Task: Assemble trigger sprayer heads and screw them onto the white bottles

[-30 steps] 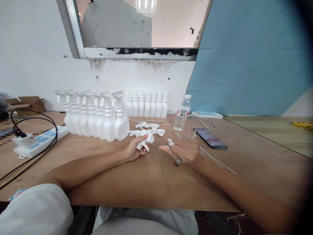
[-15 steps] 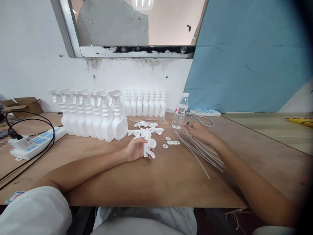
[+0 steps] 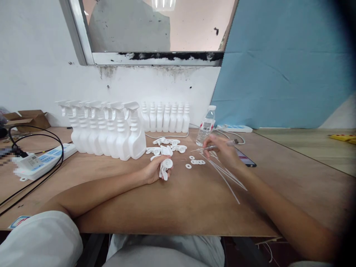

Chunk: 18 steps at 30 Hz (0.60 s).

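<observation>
My left hand point(image 3: 156, 171) is closed around a white spray trigger head point(image 3: 166, 167), its round collar facing me. Between the fingers of my right hand point(image 3: 222, 151) is a slender pointed pick point(image 3: 198, 150), its tip directed left and its handle end sticking out behind. Under and beside that hand lie several thin white dip tubes point(image 3: 226, 178). White ring gaskets point(image 3: 197, 162) rest flat between my hands. More loose trigger heads point(image 3: 178, 148) lie just beyond my left hand.
Spray bottles with triggers point(image 3: 122, 137) stand at the left, and headless white bottles point(image 3: 167, 120) line the wall. A water bottle point(image 3: 206, 128) stands behind my right hand, with a phone point(image 3: 246, 159) to its right. A power strip point(image 3: 47, 159) with black cables lies left.
My right hand has come back left and toward me, now with the pick in it, and the phone shows. My left hand has turned the trigger head slightly and shifted a little left.
</observation>
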Tool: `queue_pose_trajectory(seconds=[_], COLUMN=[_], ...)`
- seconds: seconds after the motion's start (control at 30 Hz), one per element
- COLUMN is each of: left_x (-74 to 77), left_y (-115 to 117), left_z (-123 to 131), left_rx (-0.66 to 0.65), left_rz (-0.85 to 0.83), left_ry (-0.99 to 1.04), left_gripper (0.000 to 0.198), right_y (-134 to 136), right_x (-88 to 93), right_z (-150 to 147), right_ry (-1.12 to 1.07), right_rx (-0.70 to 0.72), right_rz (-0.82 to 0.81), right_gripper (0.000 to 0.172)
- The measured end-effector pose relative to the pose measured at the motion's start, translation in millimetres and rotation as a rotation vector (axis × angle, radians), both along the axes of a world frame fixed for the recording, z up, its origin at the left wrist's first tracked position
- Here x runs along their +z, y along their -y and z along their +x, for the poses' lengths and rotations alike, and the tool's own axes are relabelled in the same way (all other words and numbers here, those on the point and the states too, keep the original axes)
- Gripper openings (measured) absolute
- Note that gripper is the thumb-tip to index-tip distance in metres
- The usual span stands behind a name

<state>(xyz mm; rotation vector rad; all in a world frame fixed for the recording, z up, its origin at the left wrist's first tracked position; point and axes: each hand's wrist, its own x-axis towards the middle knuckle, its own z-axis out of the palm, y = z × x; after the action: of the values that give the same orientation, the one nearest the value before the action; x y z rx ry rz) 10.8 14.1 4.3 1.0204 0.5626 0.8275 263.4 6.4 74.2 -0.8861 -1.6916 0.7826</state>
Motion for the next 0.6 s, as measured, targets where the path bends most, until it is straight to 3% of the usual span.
queue_pose_trajectory(seconds=[0.13, 0.27, 0.43, 0.6], left_x=[-0.8, -2.0, -0.8, 4.8], left_y=[-1, 0, 4, 10], left_z=[2, 2, 3, 5], left_rx=[0.039, 0.033, 0.022, 0.017], left_rz=[0.038, 0.062, 0.093, 0.128], left_ry=[-0.02, -0.078, -0.103, -0.117], left_gripper=[0.031, 0.036, 0.04, 0.047], right_y=[21, 33, 32, 22], right_x=[-12.3, -20.9, -29.6, -38.1], right_z=[-25, -37, -35, -38], right_ry=[0.016, 0.135, 0.454, 0.521], right_rx=[0.228, 0.233, 0.078, 0.103], right_rz=[0.047, 0.128, 0.507, 0.882], right_gripper=[0.027, 0.024, 0.019, 0.017])
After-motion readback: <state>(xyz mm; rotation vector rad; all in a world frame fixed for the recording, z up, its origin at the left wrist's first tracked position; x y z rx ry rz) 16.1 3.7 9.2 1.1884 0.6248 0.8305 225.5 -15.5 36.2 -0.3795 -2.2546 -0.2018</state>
